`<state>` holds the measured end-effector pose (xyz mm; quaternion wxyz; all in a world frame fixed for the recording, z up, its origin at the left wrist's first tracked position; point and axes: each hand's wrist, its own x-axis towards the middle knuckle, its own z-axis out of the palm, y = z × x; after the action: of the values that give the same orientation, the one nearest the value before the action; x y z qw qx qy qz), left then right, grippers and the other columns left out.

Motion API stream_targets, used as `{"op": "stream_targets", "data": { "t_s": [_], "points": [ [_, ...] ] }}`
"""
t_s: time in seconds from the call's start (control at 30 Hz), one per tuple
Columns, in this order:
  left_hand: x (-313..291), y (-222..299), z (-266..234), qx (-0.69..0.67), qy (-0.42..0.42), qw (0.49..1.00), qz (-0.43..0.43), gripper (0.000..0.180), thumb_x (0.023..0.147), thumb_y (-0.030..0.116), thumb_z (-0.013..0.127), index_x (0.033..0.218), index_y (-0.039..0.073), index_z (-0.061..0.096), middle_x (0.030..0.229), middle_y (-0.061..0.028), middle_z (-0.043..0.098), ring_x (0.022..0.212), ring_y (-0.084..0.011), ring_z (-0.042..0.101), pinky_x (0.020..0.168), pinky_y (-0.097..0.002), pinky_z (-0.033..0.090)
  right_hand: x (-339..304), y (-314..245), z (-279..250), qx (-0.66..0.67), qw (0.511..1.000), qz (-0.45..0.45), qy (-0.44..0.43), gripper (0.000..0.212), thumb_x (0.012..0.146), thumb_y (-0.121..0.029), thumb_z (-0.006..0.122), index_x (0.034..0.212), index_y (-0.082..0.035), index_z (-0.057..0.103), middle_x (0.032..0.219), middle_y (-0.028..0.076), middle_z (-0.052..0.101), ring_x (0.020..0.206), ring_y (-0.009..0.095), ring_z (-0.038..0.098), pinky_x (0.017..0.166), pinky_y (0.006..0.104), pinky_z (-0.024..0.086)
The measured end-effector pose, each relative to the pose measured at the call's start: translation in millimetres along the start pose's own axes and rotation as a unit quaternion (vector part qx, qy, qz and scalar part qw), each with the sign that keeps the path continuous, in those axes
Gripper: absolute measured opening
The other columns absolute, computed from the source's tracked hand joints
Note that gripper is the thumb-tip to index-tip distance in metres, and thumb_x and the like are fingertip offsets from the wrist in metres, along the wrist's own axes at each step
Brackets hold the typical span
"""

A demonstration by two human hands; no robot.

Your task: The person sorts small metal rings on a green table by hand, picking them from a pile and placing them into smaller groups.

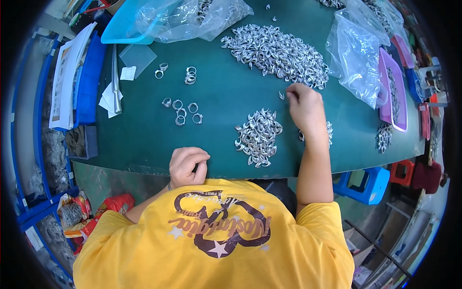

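My right hand (306, 107) is over the table with its fingertips pinched together; whether a piece is between them is hidden. Just left of these fingertips lies a single small curved silver metal piece (281, 95). Beyond the hand spreads a large heap of the same metal pieces (276, 53). A smaller pile of metal pieces (259, 137) lies to the left of my right forearm, and another small pile (329, 134) is partly hidden behind that forearm. At the table's near edge my left hand (187, 166) rests loosely curled, with nothing seen between thumb and fingers.
Several silver rings (180, 115) lie on the green table (216, 91) left of centre. A metal rod (115, 77) and papers are farther left. Plastic bags (358, 58), a turquoise basket (113, 29) and a purple tray (385, 91) stand around the edges. A blue stool (368, 188) is below right.
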<state>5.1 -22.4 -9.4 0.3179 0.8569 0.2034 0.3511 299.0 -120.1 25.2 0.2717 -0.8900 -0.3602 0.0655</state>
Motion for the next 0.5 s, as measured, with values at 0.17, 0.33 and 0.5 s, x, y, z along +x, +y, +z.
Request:
{"op": "stream_targets", "data": {
  "t_s": [0.17,0.33,0.5],
  "points": [
    [1.1,0.2,2.1,-0.008,-0.007,1.0,-0.005,0.018,0.068,-0.007,0.067,0.079,0.006,0.07,0.082,-0.0064,0.069,0.072,-0.0233,0.063,0.069,-0.0341,0.047,-8.9,8.5,12.9,0.045,0.989,-0.134,0.051,0.009,0.081,-0.003,0.066,0.089,-0.003,0.068,0.087,0.015,0.064,0.082,0.038,0.062,0.074,0.0457,0.052],
    [-0.2,-0.4,1.0,-0.009,-0.006,1.0,-0.004,0.017,0.068,-0.006,0.067,0.079,0.007,0.069,0.082,-0.0064,0.069,0.072,-0.0235,0.064,0.069,-0.0341,0.047,-18.6,4.4,14.1,0.031,0.994,-0.097,0.044,0.005,0.077,-0.003,0.067,0.082,-0.001,0.065,0.081,0.015,0.063,0.075,0.035,0.063,0.069,0.0431,0.052],
    [0.4,-1.7,0.4,-0.009,-0.012,1.0,-0.002,0.016,0.069,-0.006,0.067,0.079,0.007,0.069,0.082,-0.0063,0.069,0.073,-0.0234,0.064,0.07,-0.0341,0.047,-42.3,-17.8,-1.1,0.159,0.985,-0.056,-0.031,0.006,0.076,-0.001,0.069,0.082,0.001,0.067,0.078,0.015,0.065,0.067,0.028,0.066,0.064,0.0362,0.053]
  ]
}}
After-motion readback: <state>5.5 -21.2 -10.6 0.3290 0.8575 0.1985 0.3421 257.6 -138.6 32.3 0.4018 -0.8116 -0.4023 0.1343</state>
